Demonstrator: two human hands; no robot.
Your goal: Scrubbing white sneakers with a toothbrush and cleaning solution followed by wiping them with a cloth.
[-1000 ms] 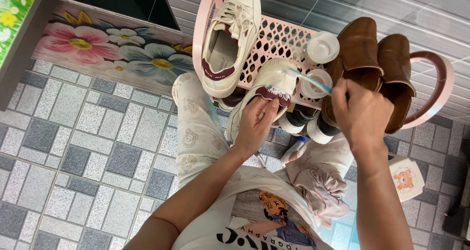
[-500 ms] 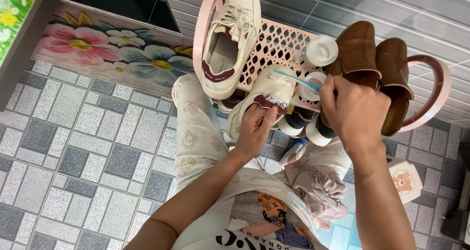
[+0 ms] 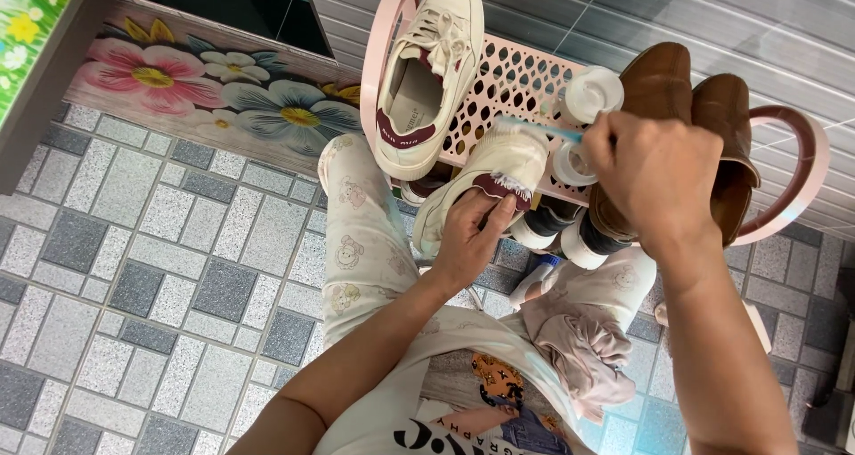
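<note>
1. The left hand [image 3: 465, 241] was extended forward from a bare forearm, fingers curled in a grip, thumb raised.
2. The right hand [image 3: 657, 177] was closed in a fist-like grip, knuckles up, its forearm reaching in from the lower right.

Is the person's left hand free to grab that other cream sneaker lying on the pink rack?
Probably not at once. The left hand is gripping the heel of the sneaker being brushed. The other cream sneaker lies close by on the pink rack, uncovered, so the way looks free once the hand lets go.
</note>
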